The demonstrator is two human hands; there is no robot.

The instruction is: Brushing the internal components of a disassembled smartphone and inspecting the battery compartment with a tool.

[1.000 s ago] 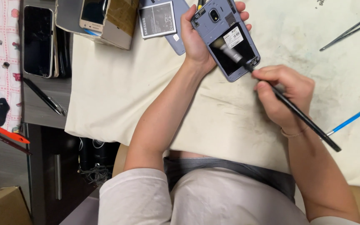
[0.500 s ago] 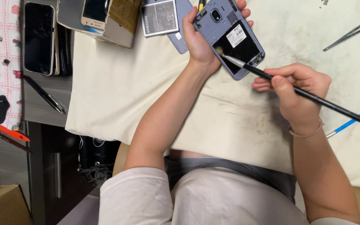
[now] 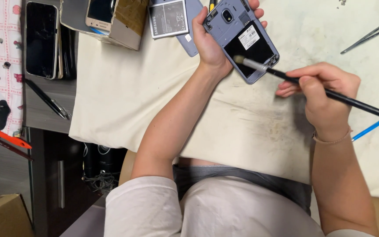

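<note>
Head view: upper centre of the frame, left hand [image 3: 211, 41] clasps the opened phone [image 3: 241, 38] by its edges; light, rigid, likely fragile inside. Right hand [image 3: 325, 94] pinches a slim brush [image 3: 286, 77], bristles touching the battery bay

- A white label [image 3: 248, 37] sat on the opened blue phone [image 3: 242, 39].
- A grey-labelled battery [image 3: 168, 18] lay left of it.
- A dark screen [image 3: 41, 39] lay far left.
- A phone screen [image 3: 100, 11] rested on a box [image 3: 126, 24].
- A cardboard box [image 3: 1, 215] stood bottom left.

sleeves: short, white; wristband [image 3: 332, 139]: thin, right wrist; trousers: grey
</note>
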